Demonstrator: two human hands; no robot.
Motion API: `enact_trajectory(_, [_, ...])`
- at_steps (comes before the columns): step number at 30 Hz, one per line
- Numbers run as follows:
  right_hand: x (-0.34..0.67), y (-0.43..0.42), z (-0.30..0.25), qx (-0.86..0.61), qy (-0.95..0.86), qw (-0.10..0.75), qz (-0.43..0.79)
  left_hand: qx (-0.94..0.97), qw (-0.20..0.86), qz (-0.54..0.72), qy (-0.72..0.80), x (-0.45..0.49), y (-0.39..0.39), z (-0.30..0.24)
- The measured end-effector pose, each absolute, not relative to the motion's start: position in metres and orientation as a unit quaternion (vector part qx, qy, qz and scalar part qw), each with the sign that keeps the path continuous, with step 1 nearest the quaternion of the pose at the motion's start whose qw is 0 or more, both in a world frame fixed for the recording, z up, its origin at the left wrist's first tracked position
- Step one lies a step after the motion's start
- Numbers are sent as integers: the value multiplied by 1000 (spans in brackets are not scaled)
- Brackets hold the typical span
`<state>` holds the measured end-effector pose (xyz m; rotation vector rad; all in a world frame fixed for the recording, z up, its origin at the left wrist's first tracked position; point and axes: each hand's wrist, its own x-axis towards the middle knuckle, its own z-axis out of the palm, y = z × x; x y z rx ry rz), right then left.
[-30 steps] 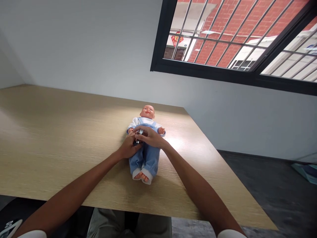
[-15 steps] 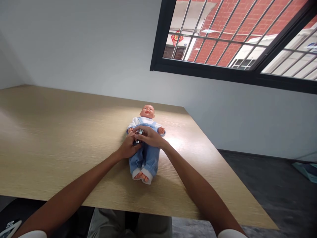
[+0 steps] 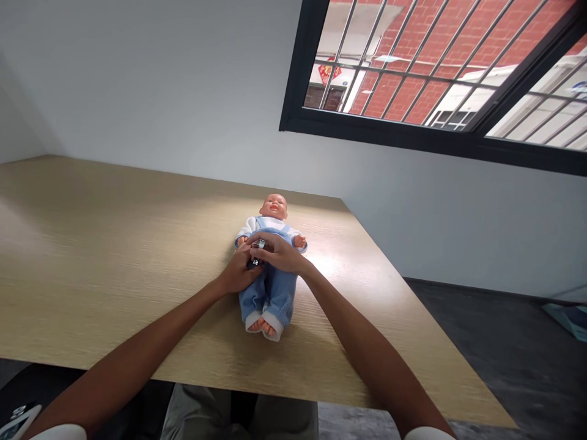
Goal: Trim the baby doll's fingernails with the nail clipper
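Observation:
A baby doll [image 3: 279, 287] in blue denim overalls and a white top lies on its back, its head away from me and its bare feet towards me. My left hand [image 3: 239, 267] is at the doll's waist, its fingers bent around a small shiny silver buckle [image 3: 261, 243] with something dark beside it, perhaps a belt. From the other side, my right hand [image 3: 282, 252] lies over the doll's belly and pinches the same metal piece between thumb and fingers. The fingers hide much of the buckle, and the two hands meet there.
The doll rests on a light wood table [image 3: 137, 244], whose right edge slants down towards me. Behind it are a pale wall and a barred window [image 3: 413, 73]. A teal object [image 3: 568, 318] is on the dark floor at the right.
Both hands stay at the doll's waist with almost no visible movement. The camera view has shifted very slightly.

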<state>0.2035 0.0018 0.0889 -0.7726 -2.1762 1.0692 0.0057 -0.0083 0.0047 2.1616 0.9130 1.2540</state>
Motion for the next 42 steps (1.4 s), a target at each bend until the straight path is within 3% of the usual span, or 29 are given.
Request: enact_trajectory(42, [204, 1, 89, -289, -808, 304, 413, 791, 234, 451, 341, 4, -8, 3])
